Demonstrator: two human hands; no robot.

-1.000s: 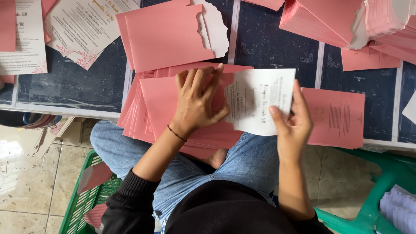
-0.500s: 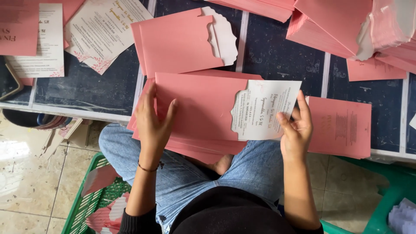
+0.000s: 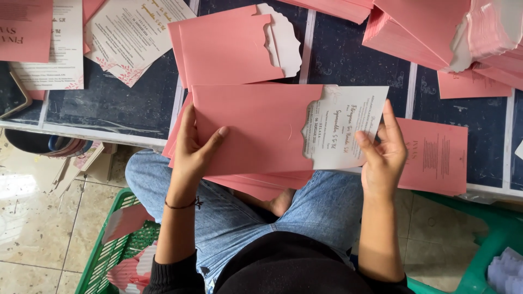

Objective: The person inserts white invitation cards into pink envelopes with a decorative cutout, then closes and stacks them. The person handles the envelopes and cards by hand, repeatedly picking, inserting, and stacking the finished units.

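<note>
The left hand [image 3: 197, 149] is clamped on the left end of a flat pink paper envelope [image 3: 256, 128], thumb on its face and fingers behind, held just over the near edge of the dark blue bench [image 3: 348, 60]. The right hand [image 3: 384, 155] pinches a white printed card with a scalloped edge [image 3: 348, 128], which sits partly inside the envelope's open right end. Beneath them a stack of pink envelopes [image 3: 261, 182] overhangs that near edge above the person's lap.

Pink envelope [image 3: 256, 128], white card [image 3: 343, 128] with dark print, dark blue counter [image 3: 354, 54], green basket [image 3: 109, 256], blue jeans [image 3: 218, 212]
</note>
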